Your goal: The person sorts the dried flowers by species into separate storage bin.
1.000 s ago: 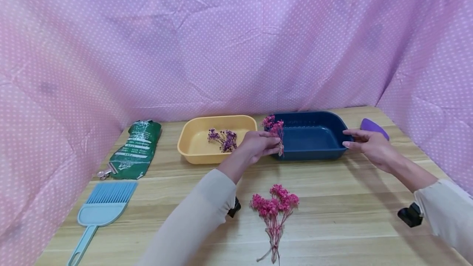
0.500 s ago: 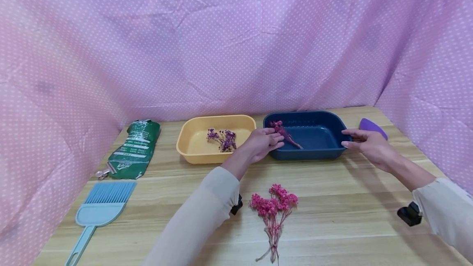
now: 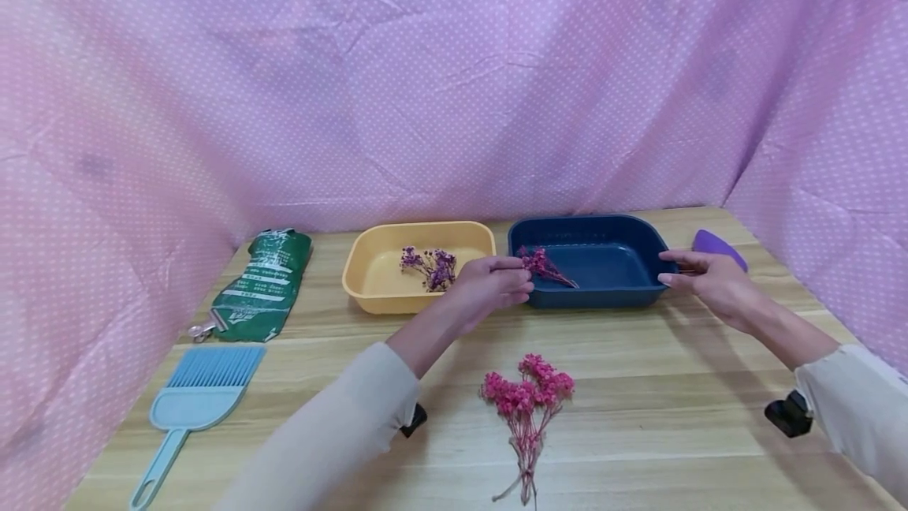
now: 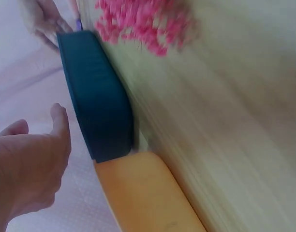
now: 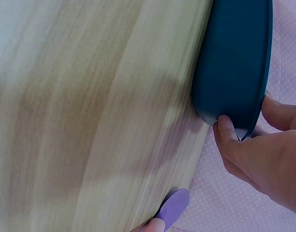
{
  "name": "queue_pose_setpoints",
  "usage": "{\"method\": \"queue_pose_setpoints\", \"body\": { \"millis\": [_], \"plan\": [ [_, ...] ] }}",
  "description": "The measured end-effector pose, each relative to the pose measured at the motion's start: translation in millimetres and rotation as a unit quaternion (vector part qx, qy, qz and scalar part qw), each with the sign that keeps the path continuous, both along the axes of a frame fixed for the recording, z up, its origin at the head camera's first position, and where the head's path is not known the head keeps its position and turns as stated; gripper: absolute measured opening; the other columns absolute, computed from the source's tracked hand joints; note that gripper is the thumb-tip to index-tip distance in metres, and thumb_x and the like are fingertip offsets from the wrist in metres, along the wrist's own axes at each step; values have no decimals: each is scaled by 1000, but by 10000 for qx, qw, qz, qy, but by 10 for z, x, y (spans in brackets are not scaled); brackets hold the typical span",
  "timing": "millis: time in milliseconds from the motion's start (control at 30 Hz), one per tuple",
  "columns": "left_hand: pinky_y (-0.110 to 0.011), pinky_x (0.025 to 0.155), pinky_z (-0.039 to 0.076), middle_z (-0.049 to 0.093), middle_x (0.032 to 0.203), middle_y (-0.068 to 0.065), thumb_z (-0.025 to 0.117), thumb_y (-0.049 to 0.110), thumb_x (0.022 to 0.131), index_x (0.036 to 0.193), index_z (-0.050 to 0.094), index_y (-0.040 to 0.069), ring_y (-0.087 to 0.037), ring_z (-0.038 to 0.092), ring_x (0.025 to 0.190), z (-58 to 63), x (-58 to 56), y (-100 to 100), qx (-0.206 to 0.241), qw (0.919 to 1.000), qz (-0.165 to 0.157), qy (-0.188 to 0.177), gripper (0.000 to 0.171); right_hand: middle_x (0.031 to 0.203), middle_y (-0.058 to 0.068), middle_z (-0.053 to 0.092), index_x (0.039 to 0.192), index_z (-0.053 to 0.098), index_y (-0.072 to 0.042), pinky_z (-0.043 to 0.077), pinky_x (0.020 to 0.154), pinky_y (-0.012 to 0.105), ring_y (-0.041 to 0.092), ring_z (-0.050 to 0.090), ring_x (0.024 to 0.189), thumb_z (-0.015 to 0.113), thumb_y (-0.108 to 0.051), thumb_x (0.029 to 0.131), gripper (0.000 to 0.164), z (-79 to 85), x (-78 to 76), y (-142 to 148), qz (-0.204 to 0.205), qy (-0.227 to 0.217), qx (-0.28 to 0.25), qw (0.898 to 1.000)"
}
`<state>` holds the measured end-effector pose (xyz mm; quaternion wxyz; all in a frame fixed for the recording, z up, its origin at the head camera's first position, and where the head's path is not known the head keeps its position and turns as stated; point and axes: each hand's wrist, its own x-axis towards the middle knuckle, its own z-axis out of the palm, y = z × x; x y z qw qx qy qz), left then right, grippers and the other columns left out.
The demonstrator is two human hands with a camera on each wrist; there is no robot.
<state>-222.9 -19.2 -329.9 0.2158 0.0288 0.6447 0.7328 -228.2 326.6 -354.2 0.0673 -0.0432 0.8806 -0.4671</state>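
My left hand [image 3: 489, 290] is at the near left corner of a dark blue tub [image 3: 603, 298], holding nothing, with its fingers loosely extended. Inside that tub, at its left end, lies a small bunch of dried pink flowers [image 3: 542, 265], partly behind the fingers. My right hand [image 3: 712, 286] holds the tub's right end; the right wrist view shows its digits spread around the end wall and rim [image 5: 257, 111]. A yellow tub [image 3: 383, 304] on the left contains dried purple flowers [image 3: 434, 268]. Another pink bunch [image 3: 526, 408], tied at the stems, rests on the table in front.
At the left are a light blue brush [image 3: 195, 408], a green packet [image 3: 262, 290] and a metal clip [image 3: 206, 327]. A purple scraper-like piece [image 3: 718, 247] lies beyond the right hand. Pink dotted cloth [image 3: 454, 85] hangs behind the wooden table [image 3: 638, 416].
My left hand has let go of the pink bunch, which has dropped into the blue tub, and has drawn slightly back to the left. The right hand stays at the tub's end.
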Motion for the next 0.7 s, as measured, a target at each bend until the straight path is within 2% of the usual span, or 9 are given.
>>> {"method": "queue_pose_setpoints", "body": {
  "millis": [133,300,500,700],
  "plan": [
    [-36,92,55,63,117,-19,64,13,93,134,48,-4,-33,63,107,31,229,-167,-334,9994,-3,-13,47,134,30,44,142,37,8,48,75,9,-11,51,88,60,-26,96,62,-3,3,5,-7,8,-5,10000],
    [-35,86,57,60,119,-20,63,17,94,128,51,-5,-32,64,103,30,518,-432,-694,9973,242,-80,43,132,30,46,141,38,9,49,75,10,-11,52,87,60,-24,96,60,3,8,5,-15,72,-2,10000],
    [-36,85,58,59,119,-23,65,17,92,123,53,-6,-28,66,96,-58,812,-694,-910,9935,577,-376,40,130,30,47,141,39,10,50,74,11,-10,53,87,61,-24,96,60,11,14,11,-22,137,26,9999],
    [-38,84,58,59,116,-23,66,20,91,122,52,-7,-30,65,99,-163,1052,-917,-938,9922,557,-601,43,129,28,48,141,38,9,50,74,11,-9,52,87,61,-26,96,62,-6,20,22,-18,62,59,10000]
  ]
}}
